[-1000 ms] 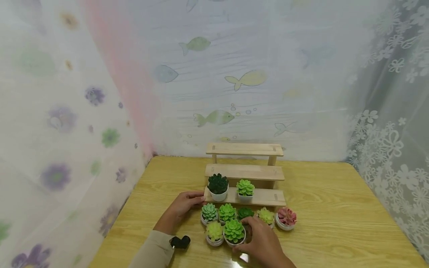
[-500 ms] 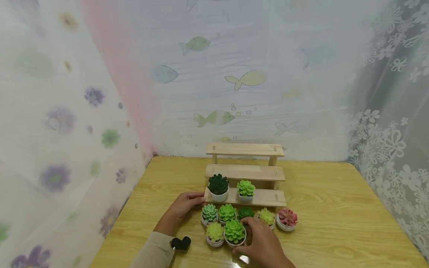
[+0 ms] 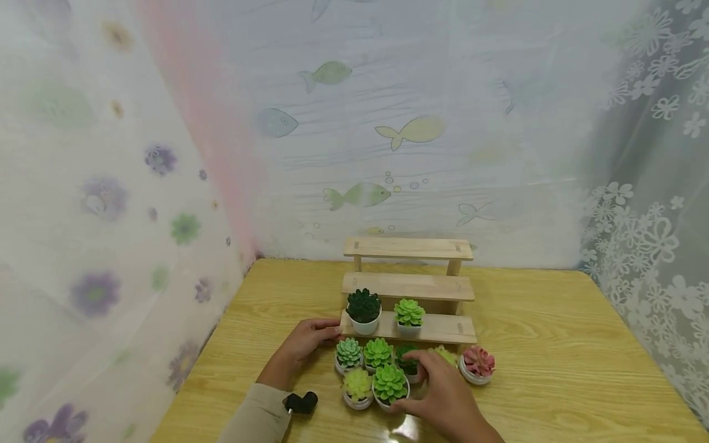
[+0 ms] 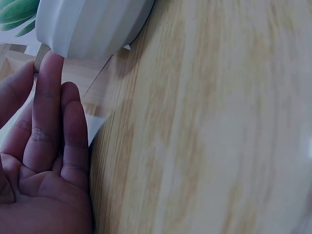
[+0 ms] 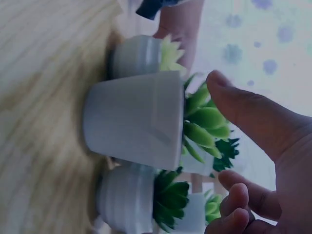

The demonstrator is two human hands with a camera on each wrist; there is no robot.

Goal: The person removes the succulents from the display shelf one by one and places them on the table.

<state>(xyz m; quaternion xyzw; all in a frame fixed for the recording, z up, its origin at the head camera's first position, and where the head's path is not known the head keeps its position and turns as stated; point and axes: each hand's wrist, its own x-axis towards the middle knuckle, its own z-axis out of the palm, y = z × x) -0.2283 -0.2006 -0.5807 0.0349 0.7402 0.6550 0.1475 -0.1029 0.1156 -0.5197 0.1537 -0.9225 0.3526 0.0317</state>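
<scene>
My left hand (image 3: 303, 343) pinches the left end of the lowest step of a three-step wooden plant stand (image 3: 407, 286) between thumb and fingers. My right hand (image 3: 450, 397) is spread beside a potted bright green succulent (image 3: 390, 383) at the front of the group; in the right wrist view thumb and fingers stand apart from its white pot (image 5: 134, 117). Behind that hand a dark green succulent (image 3: 408, 357) and a yellow-green one (image 3: 445, 355) are partly hidden. On the lowest step stand a dark green succulent (image 3: 364, 309) at left and a light green one (image 3: 409, 315) near the middle.
In front of the stand are a pale green succulent (image 3: 349, 352), another bright green one (image 3: 378, 352) and a yellow one (image 3: 357, 386). A red succulent (image 3: 477, 363) stands at the right. A black device (image 3: 301, 403) sits at my left cuff. Printed curtains surround the wooden table (image 3: 554, 344).
My right hand has let go of the front bright green succulent's pot and moved slightly right, its fingers spreading wider. The left hand keeps its hold on the stand.
</scene>
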